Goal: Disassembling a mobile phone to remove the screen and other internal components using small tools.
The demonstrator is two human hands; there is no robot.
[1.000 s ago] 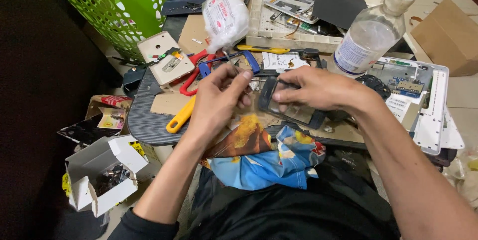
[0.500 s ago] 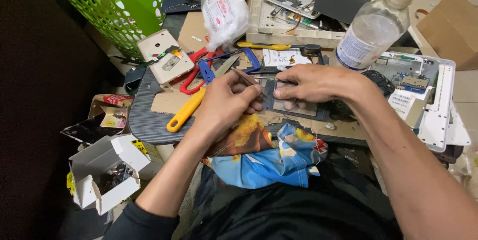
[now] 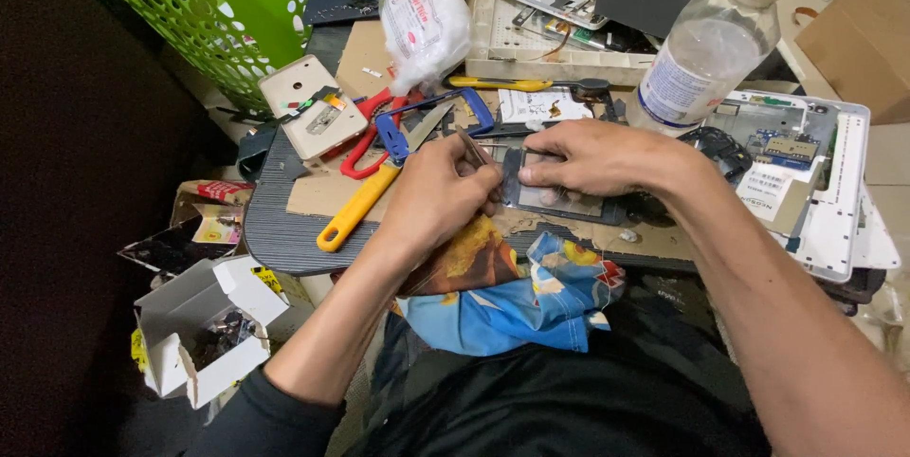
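1. Centrally, a flat dark rectangular phone panel with a glossy grey face (image 3: 555, 193) lies on the cluttered dark work board (image 3: 284, 229), directly ahead of the person's body, between both hands.
2. Right hand (image 3: 592, 155) rests palm-down over the panel's upper edge, fingers curled and pressing it flat; it covers more of the panel than the other hand.
3. Left hand (image 3: 441, 199) is closed in a pinch on a thin dark pry tool (image 3: 471, 149), whose tip sits at the panel's left short end.
4. Panel's long axis runs left to right across the view, slightly tilted; the tool meets it from the left, the holding hand from above and right.
5. Nearby: yellow-handled cutter (image 3: 358, 210) and red-handled scissors (image 3: 365, 139) just left of the left hand; clear plastic squeeze bottle (image 3: 706, 54) behind the right hand; green mesh basket (image 3: 227, 11) far left; blue patterned cloth (image 3: 531, 301) below the hands.
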